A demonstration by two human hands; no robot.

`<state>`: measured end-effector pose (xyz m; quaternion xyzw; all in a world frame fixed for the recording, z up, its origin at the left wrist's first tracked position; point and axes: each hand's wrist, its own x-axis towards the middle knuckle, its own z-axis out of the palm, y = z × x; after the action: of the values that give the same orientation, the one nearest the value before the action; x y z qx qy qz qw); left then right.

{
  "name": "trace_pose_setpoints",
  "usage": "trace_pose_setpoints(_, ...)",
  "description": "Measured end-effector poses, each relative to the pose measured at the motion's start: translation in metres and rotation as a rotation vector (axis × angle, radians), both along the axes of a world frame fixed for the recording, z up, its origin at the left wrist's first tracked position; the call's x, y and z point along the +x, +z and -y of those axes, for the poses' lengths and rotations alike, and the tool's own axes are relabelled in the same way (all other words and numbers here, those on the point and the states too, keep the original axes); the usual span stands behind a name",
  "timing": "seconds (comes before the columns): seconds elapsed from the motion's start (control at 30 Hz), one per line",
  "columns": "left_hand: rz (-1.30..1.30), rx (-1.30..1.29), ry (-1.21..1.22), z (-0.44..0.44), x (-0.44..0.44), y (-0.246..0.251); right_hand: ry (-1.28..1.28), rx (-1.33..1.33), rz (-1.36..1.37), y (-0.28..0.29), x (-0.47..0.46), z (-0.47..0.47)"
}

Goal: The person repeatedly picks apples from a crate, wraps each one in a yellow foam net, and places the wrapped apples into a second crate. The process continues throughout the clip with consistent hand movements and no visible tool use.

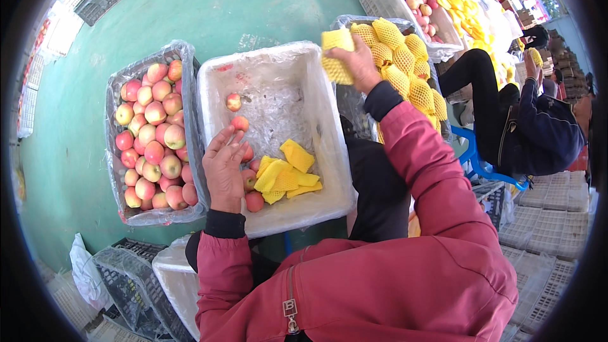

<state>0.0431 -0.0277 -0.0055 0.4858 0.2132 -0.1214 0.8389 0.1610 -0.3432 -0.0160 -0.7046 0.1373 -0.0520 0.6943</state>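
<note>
My right hand (356,62) grips a yellow foam net sleeve (338,57) above the near corner of a crate of apples in yellow foam nets (403,59); whether an apple is inside cannot be told. With fingers spread and nothing held, my left hand (224,171) is over the left side of a white plastic-lined tub (332,152). Beside its fingertips lies a red apple (240,123). Several more loose apples and a pile of flat yellow foam nets (285,178) rest in the tub. To its left stands a lined crate full of bare apples (154,152).
A co-worker (536,123) sits at the right on a blue plastic stool (470,152), holding a netted fruit. Another white crate of apples (413,4) is at the upper right. Empty plastic crates (137,289) stand at the lower left, and stacked crates (546,228) at the right.
</note>
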Motion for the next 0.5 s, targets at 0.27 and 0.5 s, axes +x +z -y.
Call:
trace_pose_setpoints(0.27, 0.026, -0.082, -0.017, 0.007, -0.001, -0.017, -0.048, -1.33, -0.082, -0.039, 0.07, 0.147)
trace_pose_setpoints(0.5, -0.039, -0.074, -0.014, 0.001, 0.004, -0.019, 0.229, -1.358, 0.082, -0.101, 0.122, 0.155)
